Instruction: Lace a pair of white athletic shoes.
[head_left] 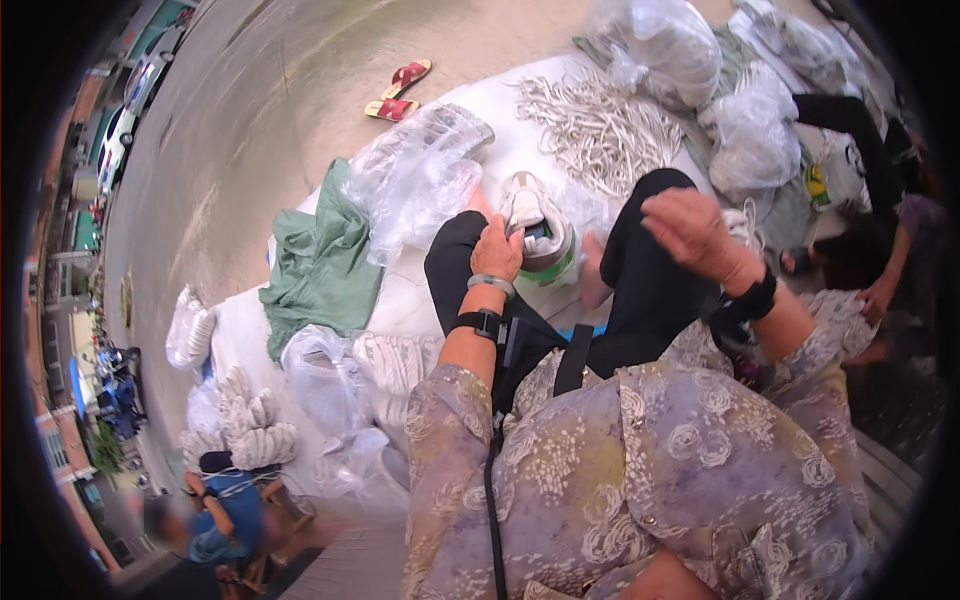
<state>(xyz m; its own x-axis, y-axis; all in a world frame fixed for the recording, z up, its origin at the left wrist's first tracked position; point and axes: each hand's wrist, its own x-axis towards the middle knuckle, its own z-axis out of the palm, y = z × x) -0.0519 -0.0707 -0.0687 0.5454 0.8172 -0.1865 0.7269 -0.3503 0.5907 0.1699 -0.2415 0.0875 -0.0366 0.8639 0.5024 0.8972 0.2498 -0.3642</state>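
A white and beige lace-up sneaker [522, 203] sits between my knees, toe pointing away from me, on a green-rimmed round support [553, 274]. My left hand [497, 250] is closed on the sneaker's left side, near its opening. Raised over my right knee is my right hand [692, 232], apart from the sneaker; its fingers are curled together and slightly blurred. Whatever they may pinch is too small to make out. Beyond the sneaker, a loose heap of white shoelaces [600, 130] lies on the white ground sheet [420, 300].
Clear plastic bags [425, 190] and a green cloth [325, 265] lie to the left. Bundled white laces [250, 430] stand near a person in blue [225, 525]. Filled plastic bags [660, 55] are at the far right, red sandals [405, 80] beyond the sheet. Another person's hand [880, 295] is at right.
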